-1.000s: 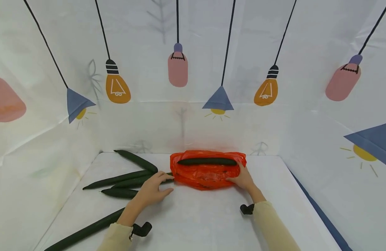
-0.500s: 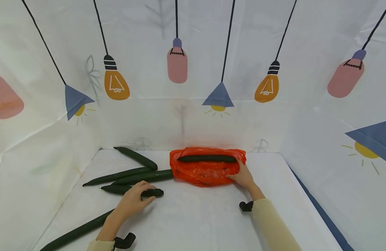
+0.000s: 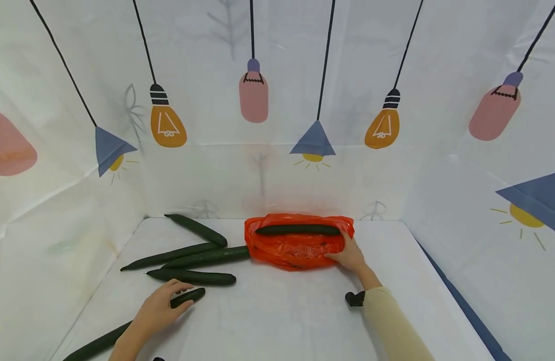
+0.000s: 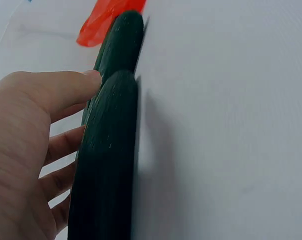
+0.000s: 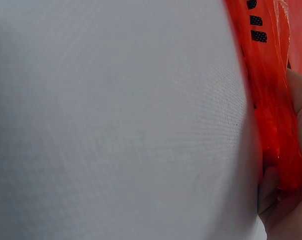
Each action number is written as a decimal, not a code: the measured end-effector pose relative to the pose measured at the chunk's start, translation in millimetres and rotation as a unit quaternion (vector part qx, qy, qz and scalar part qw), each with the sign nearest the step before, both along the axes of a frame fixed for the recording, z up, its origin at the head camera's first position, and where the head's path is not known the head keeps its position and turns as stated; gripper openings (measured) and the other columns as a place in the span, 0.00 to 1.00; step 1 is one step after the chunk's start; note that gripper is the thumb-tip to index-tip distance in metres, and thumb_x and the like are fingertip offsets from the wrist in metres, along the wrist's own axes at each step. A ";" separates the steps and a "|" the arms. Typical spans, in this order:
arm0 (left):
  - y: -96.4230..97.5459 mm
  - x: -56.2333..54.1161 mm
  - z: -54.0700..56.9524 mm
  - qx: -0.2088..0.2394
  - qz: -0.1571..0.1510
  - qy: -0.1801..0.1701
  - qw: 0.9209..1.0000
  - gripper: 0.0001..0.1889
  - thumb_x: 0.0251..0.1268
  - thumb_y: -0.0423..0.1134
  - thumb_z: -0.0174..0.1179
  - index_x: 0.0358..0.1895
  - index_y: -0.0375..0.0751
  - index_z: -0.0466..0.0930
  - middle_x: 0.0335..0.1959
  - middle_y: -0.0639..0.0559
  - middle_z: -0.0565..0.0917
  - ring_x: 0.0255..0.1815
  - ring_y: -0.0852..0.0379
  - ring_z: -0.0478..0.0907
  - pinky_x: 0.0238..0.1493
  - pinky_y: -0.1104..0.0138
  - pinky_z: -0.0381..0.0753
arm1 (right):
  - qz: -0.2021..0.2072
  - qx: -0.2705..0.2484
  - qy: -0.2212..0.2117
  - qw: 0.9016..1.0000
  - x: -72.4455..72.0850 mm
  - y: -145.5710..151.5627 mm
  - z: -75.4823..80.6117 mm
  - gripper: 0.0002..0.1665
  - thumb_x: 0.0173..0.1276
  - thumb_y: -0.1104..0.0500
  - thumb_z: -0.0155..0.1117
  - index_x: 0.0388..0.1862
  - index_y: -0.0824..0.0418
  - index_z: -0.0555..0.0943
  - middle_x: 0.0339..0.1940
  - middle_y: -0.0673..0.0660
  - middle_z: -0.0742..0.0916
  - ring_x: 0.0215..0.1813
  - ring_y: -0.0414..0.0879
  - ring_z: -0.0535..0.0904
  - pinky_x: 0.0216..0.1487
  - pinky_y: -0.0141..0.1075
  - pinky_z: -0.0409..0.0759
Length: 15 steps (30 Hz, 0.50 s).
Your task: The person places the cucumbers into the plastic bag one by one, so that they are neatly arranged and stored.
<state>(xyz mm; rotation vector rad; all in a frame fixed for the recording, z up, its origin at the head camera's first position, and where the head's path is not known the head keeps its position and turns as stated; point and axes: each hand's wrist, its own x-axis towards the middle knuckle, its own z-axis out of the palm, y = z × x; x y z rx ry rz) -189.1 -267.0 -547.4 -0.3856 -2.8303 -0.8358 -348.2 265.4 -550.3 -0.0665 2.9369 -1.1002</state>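
In the head view my left hand (image 3: pixel 157 308) hovers over the nearest long green cucumber (image 3: pixel 189 297), fingers spread and loosely bent. The left wrist view has the thumb and fingers beside that same cucumber (image 4: pixel 108 160), not closed round it; whether they touch it I cannot tell. At the back of the table lies a crumpled red plastic bag (image 3: pixel 286 253). My right hand (image 3: pixel 349 255) grips the bag's right end, with the thumb at the front side. Another cucumber (image 3: pixel 297 230) lies along the bag's opening. The right wrist view shows red plastic (image 5: pixel 273 105) between thumb and fingers.
Several more cucumbers lie at the left of the white table (image 3: pixel 277 321): one (image 3: pixel 191 277) just beyond my left hand, one (image 3: pixel 209 256) reaching the bag's left end, others (image 3: pixel 169 256) behind. White sheeting with printed lamps (image 3: pixel 313 140) walls the back and sides.
My left hand has moved from beside the bag's left end toward me and leftward, over the nearest cucumber. My right hand stays on the bag; bag and cucumbers lie as before.
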 end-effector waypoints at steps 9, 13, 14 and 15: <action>-30.5 14.7 0.5 0.005 0.019 0.008 1.000 0.21 0.56 0.51 0.71 0.51 0.49 0.83 0.43 0.63 0.79 0.43 0.58 0.78 0.42 0.58 0.79 | 0.010 -0.007 -0.001 1.000 -3.4 0.2 0.5 0.64 0.55 0.45 0.76 0.78 0.65 0.47 0.74 0.72 0.58 0.72 0.68 0.54 0.66 0.64 0.56; -39.2 20.6 -3.1 0.007 0.029 0.014 0.999 0.24 0.55 0.48 0.72 0.55 0.46 0.81 0.43 0.60 0.80 0.41 0.58 0.79 0.41 0.58 0.79 | 0.006 0.000 -0.009 1.000 -5.2 1.6 0.2 0.64 0.57 0.45 0.75 0.78 0.64 0.46 0.74 0.72 0.57 0.71 0.69 0.53 0.65 0.66 0.56; -41.4 23.3 -4.2 0.007 0.034 0.010 0.999 0.24 0.55 0.48 0.72 0.55 0.45 0.81 0.42 0.60 0.80 0.41 0.57 0.79 0.41 0.59 0.79 | 0.005 0.001 -0.012 1.000 -5.2 1.2 -0.6 0.63 0.57 0.45 0.75 0.78 0.64 0.46 0.74 0.72 0.57 0.71 0.70 0.53 0.64 0.66 0.55; -43.7 26.8 -4.9 0.006 0.040 0.004 0.999 0.24 0.55 0.49 0.72 0.55 0.46 0.81 0.42 0.60 0.80 0.40 0.57 0.79 0.41 0.59 0.79 | 0.006 0.004 -0.014 1.000 -5.0 0.7 -1.6 0.63 0.57 0.45 0.75 0.78 0.64 0.46 0.74 0.72 0.57 0.71 0.70 0.53 0.65 0.66 0.55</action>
